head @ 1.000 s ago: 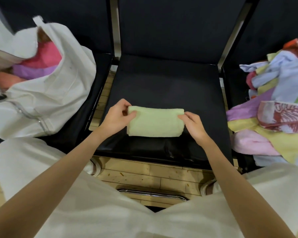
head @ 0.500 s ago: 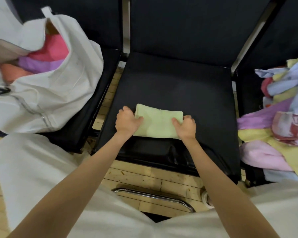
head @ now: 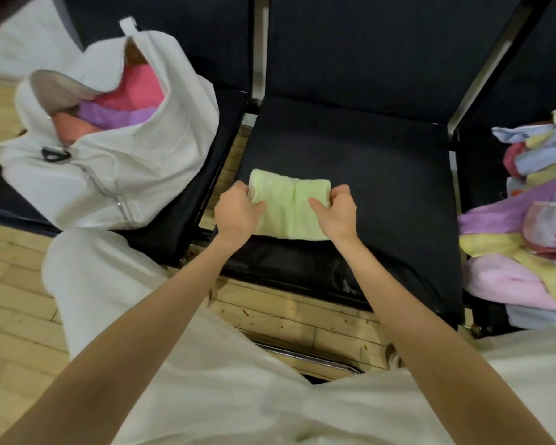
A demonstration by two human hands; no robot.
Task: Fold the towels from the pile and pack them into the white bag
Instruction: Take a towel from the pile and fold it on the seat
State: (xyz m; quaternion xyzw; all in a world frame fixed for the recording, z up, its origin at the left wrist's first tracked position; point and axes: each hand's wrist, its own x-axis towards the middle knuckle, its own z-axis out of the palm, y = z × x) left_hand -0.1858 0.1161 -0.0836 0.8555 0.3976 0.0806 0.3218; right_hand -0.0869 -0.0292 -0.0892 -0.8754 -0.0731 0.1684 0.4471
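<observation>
A folded light green towel (head: 289, 203) lies near the front of the middle black chair seat (head: 382, 175). My left hand (head: 236, 210) grips its left end and my right hand (head: 339, 210) grips its right end, thumbs on top. The white bag (head: 116, 175) stands open on the left seat, with pink, purple and orange towels inside. The pile of unfolded towels (head: 527, 232) in purple, yellow, pink and blue lies on the right seat, partly cut off by the frame edge.
Three black chairs stand side by side with metal frames between them. Wooden floor shows below the seats, with a chrome bar (head: 308, 356) near my knees. My white-trousered legs fill the bottom of the view.
The green towel has been folded narrower, its ends brought in, and both hands have closed around its sides. The camera view has shifted to the left toward the bag.
</observation>
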